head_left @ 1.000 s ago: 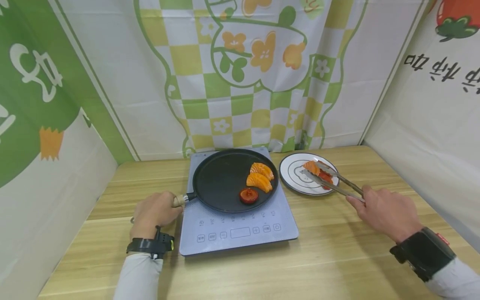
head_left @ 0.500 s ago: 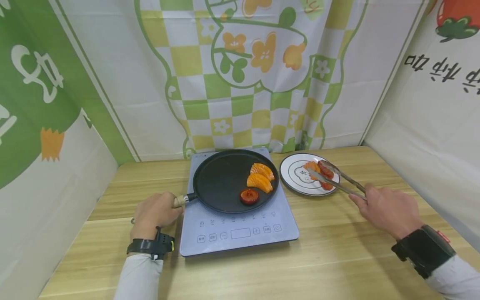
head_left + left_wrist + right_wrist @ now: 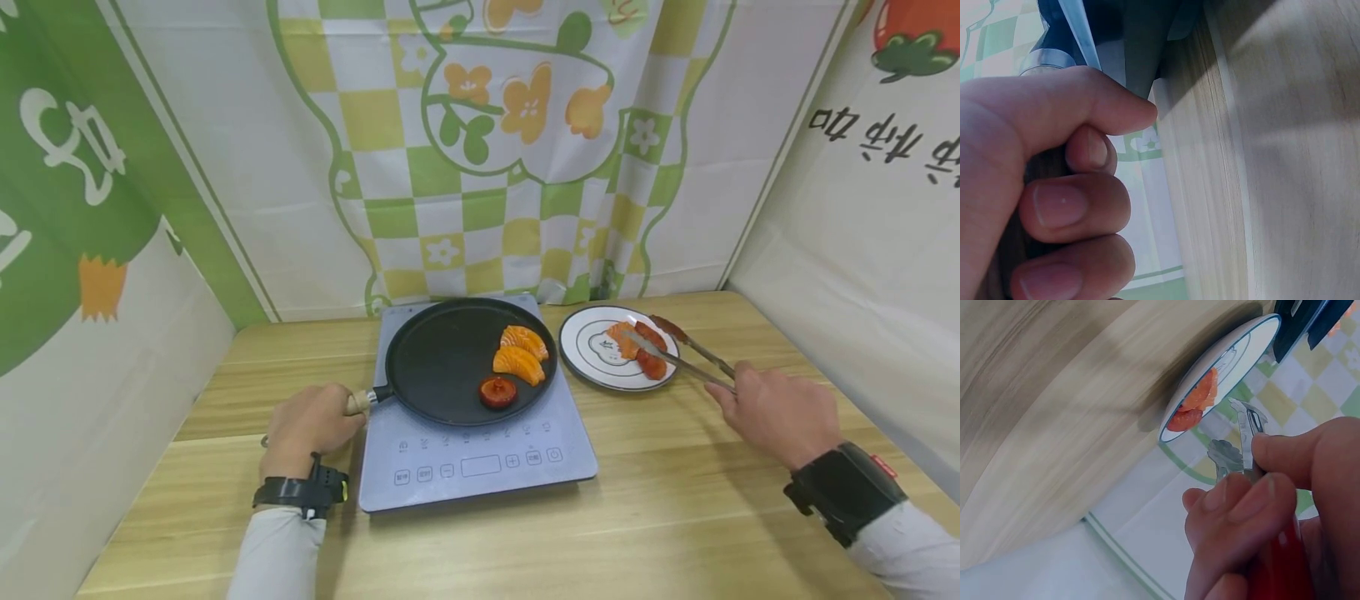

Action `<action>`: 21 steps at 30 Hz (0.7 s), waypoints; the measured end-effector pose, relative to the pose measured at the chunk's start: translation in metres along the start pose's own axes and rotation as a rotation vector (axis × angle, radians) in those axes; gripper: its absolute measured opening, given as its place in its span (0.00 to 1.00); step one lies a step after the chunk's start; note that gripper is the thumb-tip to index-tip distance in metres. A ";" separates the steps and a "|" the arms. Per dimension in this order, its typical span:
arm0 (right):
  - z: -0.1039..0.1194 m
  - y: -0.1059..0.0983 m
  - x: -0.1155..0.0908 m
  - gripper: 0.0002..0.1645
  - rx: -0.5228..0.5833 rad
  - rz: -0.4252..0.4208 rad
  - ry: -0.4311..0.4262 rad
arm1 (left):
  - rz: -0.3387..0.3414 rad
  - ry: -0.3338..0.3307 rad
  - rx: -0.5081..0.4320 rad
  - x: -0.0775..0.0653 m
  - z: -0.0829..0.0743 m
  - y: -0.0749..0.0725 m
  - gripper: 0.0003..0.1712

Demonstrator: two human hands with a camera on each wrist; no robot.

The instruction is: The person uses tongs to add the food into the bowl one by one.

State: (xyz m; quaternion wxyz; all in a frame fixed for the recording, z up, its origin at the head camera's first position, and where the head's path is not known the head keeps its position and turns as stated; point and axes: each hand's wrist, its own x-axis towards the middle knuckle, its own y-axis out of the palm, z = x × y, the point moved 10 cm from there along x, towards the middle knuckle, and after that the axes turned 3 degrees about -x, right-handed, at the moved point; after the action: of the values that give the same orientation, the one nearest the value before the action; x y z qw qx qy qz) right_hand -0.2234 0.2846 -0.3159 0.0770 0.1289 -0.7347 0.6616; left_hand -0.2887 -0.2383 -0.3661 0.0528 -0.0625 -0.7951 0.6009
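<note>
Pale wood handle point(image 3: 358, 403), at eight o'clock on the black pan point(image 3: 442, 358), sits inside the left hand point(image 3: 318, 417), whose fingers curl round it. Should that grip twist, the pan could swivel on the flat cooker point(image 3: 480, 496). Toward the pan's three o'clock lie two orange slices point(image 3: 517, 365); at five o'clock lies a red piece point(image 3: 497, 392). All crowd one side, so a tilt might slide them over the low edge.

Next comes the plate point(image 3: 581, 367), with an orange slice point(image 3: 618, 337) near its centre and red pieces point(image 3: 651, 367) at three o'clock. The right hand point(image 3: 783, 412) is clamped on tongs point(image 3: 697, 372), tips apart; contact with food is unclear. Closing now could snag orange with red, or nudge pieces off the rim.
</note>
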 end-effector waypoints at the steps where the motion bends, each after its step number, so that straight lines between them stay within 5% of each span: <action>1: 0.000 -0.001 0.000 0.30 -0.003 -0.012 0.000 | 0.000 0.000 0.000 0.000 0.000 0.000 0.20; 6: -0.002 -0.002 0.002 0.29 -0.027 -0.065 -0.005 | -0.001 0.002 -0.003 0.000 -0.001 0.000 0.20; 14: -0.008 0.007 0.004 0.29 -0.036 -0.025 0.021 | -0.008 0.008 -0.001 -0.001 -0.002 -0.002 0.20; 21: -0.008 0.005 0.004 0.27 -0.046 -0.098 0.012 | -0.002 0.002 0.000 -0.001 -0.001 -0.001 0.20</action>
State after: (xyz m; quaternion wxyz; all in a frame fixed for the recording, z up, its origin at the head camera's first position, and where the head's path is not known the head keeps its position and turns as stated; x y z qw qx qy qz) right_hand -0.2295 0.2931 -0.3184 0.1165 0.1591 -0.7419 0.6408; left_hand -0.2878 -0.2373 -0.3652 0.0544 -0.0624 -0.7953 0.6006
